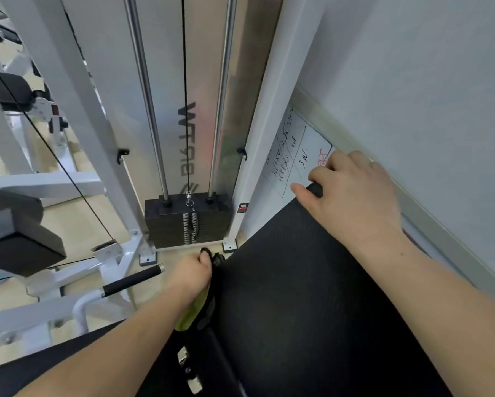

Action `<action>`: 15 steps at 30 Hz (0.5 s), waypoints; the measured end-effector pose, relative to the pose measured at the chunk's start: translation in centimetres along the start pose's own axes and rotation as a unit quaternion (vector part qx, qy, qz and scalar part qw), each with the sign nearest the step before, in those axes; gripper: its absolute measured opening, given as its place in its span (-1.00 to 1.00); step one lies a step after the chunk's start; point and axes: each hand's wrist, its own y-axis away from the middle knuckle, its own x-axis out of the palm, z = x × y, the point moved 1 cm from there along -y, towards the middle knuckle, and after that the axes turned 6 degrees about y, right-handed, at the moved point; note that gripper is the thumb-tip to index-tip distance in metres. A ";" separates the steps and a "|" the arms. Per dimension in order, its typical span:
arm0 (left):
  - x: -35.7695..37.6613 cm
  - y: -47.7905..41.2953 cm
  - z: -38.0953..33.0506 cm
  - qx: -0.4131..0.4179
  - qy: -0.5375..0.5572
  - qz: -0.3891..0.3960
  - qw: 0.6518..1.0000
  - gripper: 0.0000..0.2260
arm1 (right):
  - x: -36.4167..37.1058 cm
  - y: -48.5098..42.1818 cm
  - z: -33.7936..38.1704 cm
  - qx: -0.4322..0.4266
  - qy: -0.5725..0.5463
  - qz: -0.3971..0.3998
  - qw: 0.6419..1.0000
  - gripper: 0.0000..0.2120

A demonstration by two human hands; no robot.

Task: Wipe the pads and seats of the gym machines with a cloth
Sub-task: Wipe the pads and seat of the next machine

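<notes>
Black textured vinyl pad (pixel 283 296) fills the view from 6 o'clock up toward 1 o'clock, sloping away from the person.

At 9 o'clock another machine's dark grey cushion (pixel 14 242) sits well apart from both hands. At 8 o'clock a white steel bar with a black foam grip (pixel 131 280) points toward the left hand (pixel 190 275). That hand is at 7 o'clock, its fingers curled over the pad's left edge and pinning a yellow-green cloth (pixel 189 318) against it. Only a strip of the cloth shows beneath the palm. A black iron weight stack (pixel 183 222) stands at the hand's 12 o'clock.

The right hand (pixel 352 190), at 3 o'clock, hooks its fingers over the pad's far top edge to steady it. At its 10 o'clock a white handwritten board (pixel 295 150) leans on the wall.

The step in hand looks like wiping the pad's left side edge. It would go best with the cloth wrapped round the seam. The left hand should draw it along the whole edge in one firm stroke while the right hand braces. The broad top face then wants overlapping passes with the cloth spread flat, not bunched.
</notes>
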 end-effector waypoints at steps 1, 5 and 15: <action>-0.3 0.5 -2.7 0.056 0.003 -0.024 0.998 -0.59 | 0.0 0.1 0.0 -0.012 -0.003 -0.009 1.000 -0.58; -0.3 4.0 -14.2 0.328 0.066 -0.046 0.941 -0.73 | -0.2 0.0 0.1 -0.022 0.006 -0.024 0.999 -0.59; 1.5 0.7 -0.3 0.067 0.040 -0.006 0.997 -0.61 | -0.4 -0.3 -0.5 -0.056 0.010 -0.013 0.998 -0.56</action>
